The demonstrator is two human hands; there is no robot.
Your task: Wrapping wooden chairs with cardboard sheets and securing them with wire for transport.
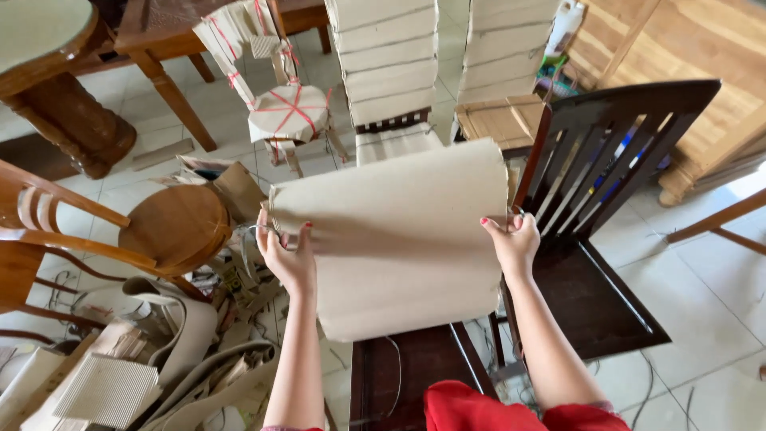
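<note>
Both hands grip a bent corrugated cardboard sheet (399,239) by its side edges, left hand (287,255) and right hand (511,243) keeping it spread; it hangs above a dark wooden chair (598,263), apparently to size it against the chair

Cardboard sheet (399,239) between both hands

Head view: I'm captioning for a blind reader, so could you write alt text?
Two bare hands, left hand and right hand, hold a large curved sheet of tan corrugated cardboard by its side edges above a dark brown slatted wooden chair. Cardboard scraps litter the tiled floor at left.
</note>
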